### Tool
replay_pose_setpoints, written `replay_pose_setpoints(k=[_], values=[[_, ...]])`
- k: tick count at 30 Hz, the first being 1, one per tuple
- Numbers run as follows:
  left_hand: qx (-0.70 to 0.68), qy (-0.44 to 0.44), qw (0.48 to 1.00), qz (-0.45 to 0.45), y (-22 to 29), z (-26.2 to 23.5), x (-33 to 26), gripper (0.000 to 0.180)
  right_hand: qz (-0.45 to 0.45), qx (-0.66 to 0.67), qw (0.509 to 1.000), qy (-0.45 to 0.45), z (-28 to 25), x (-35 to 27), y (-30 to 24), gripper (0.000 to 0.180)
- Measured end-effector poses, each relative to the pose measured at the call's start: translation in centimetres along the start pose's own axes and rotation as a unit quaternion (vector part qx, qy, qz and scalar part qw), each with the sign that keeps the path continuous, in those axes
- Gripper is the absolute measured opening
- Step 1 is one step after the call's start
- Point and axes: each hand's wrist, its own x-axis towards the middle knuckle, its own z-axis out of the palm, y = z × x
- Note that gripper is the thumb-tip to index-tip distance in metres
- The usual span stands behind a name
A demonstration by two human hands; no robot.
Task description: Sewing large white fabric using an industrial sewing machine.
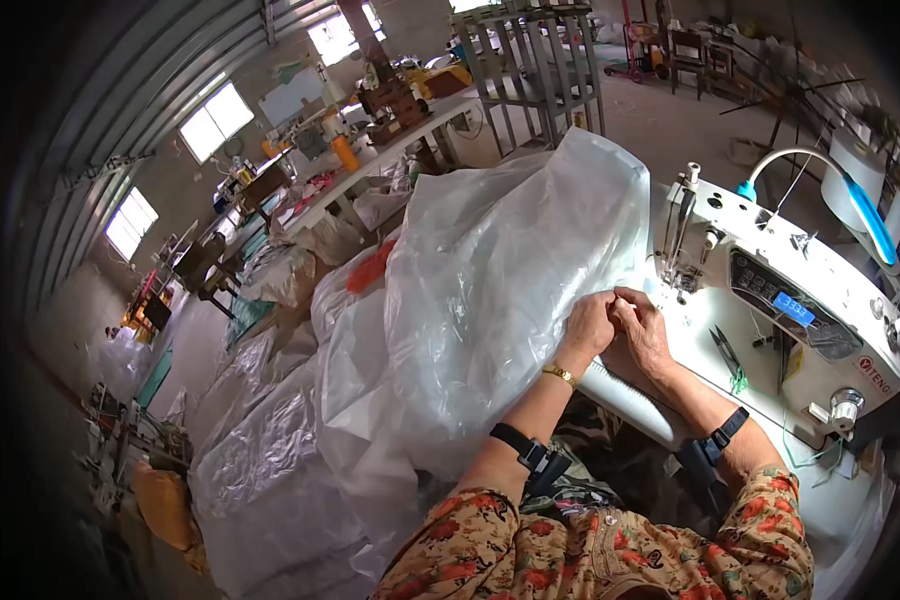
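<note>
A large sheet of translucent white plastic (510, 260) spreads up and left from the bed of a white sewing machine (790, 290). At its edge, just in front of the needle area, my left hand (590, 325) has its fingers closed on the plastic. My right hand (645, 330) touches the left, its thumb and forefinger pinched at the same edge. The fingertips partly hide what lies between them. The machine's needle and presser foot (678, 280) stand a little beyond my right hand, under a bright light.
Small thread snips (727, 350) lie on the machine bed, with green thread (738, 382) beside them. A blue-headed lamp (868, 220) arches over the machine. A white ribbed hose (625, 402) runs below my wrists. More plastic heaps lie at left; a grey metal rack (535, 75) stands behind.
</note>
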Motion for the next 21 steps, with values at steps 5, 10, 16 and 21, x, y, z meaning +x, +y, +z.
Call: replay_pose_setpoints(k=[5,10,16,21], values=[[-0.018,0.046,0.998,0.043,0.1,0.5,0.1,0.024,-0.033,-0.026,0.999,-0.001,-0.6,0.5,1.0,0.043],[0.007,0.026,0.999,0.047,-0.2,0.5,0.0,0.024,-0.026,-0.036,0.999,0.003,-0.4,0.1,0.1,0.042],[0.019,0.020,0.999,0.020,-0.8,0.8,-0.2,0.017,-0.039,0.001,0.999,-0.004,-0.2,0.2,1.1,0.043],[0.012,0.034,0.999,0.027,-1.2,0.8,-0.4,0.017,-0.038,-0.020,0.999,-0.013,-0.3,0.2,0.8,0.044]])
